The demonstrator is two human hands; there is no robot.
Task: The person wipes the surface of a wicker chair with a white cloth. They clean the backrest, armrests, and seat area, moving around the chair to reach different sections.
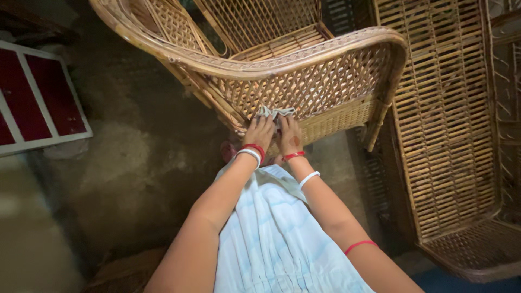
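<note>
A woven cane chair [304, 59] stands in front of me, its lattice side panel facing me. My left hand [259, 132] and my right hand [290, 135] sit side by side against the lower part of that panel. Both pinch a small grey cloth [275, 112] pressed to the weave. Red and white bangles circle both wrists. My pale blue and white garment [277, 239] fills the lower middle of the view.
A second cane piece with a slatted back [445, 125] lies to the right. A red panel with a white frame [38, 97] rests on the floor at left. Bare dark concrete floor [135, 163] spreads between them.
</note>
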